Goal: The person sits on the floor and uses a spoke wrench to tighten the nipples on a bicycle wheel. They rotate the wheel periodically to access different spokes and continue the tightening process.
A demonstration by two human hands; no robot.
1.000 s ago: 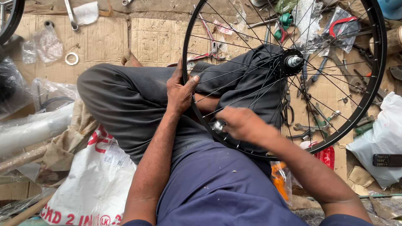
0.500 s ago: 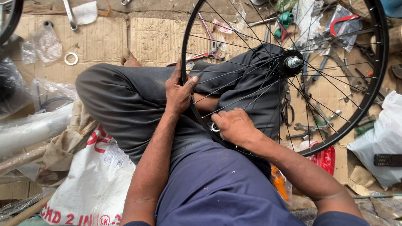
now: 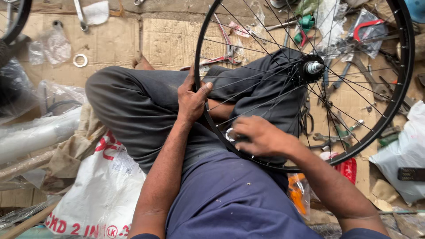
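Wheel: a black bicycle wheel with thin spokes stands on edge across the seated person's lap, its silver hub over the far knee
Left hand: the left hand grips the rim at its near-left side, fingers wrapped round it and thumb lying along the rim
Right hand: the right hand rests at the lower rim, fingers bent onto a small silver ring-shaped tool at the spokes; whether they pinch it shut I cannot tell
Packages: a white sack with red lettering lies by the left thigh; a red packet lies just under the wheel's lower right; a white plastic bag sits at the right edge with a small dark label on it
Change: the right hand has slid left along the rim since the earlier frame, now nearer the left hand; the left hand's grip and the wheel's place are unchanged
Around: cardboard sheet covers the floor; spanners and pliers lie scattered behind the spokes, partly hidden by them; a white ring lies at the upper left; clear plastic wrapping lies at the left
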